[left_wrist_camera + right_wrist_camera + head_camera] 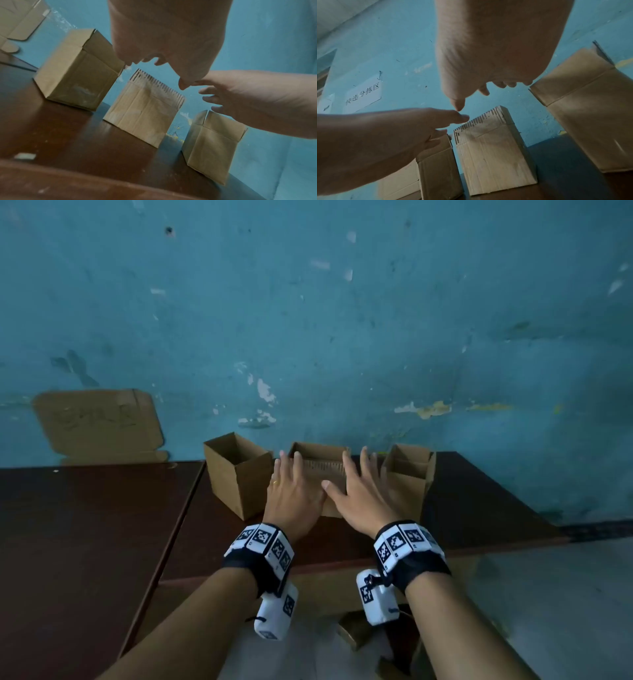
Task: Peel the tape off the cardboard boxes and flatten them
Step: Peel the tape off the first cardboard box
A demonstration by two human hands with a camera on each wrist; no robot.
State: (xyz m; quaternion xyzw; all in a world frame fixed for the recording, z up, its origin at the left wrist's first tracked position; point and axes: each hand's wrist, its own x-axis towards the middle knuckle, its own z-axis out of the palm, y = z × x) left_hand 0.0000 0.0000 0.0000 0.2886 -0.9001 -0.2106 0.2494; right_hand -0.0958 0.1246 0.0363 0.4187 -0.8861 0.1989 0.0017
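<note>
Both hands reach for the middle box [320, 470] on the bench [102, 525].
Left hand [293, 494] and right hand [359, 494] hover spread, each grip empty; next, find a tape edge and pinch it.

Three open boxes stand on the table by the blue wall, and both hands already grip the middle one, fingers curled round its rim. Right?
Not quite. The three boxes and the blue wall are right, but neither hand grips anything. In both wrist views the left hand and right hand hover with fingers spread above the middle box, not touching its rim.
</note>
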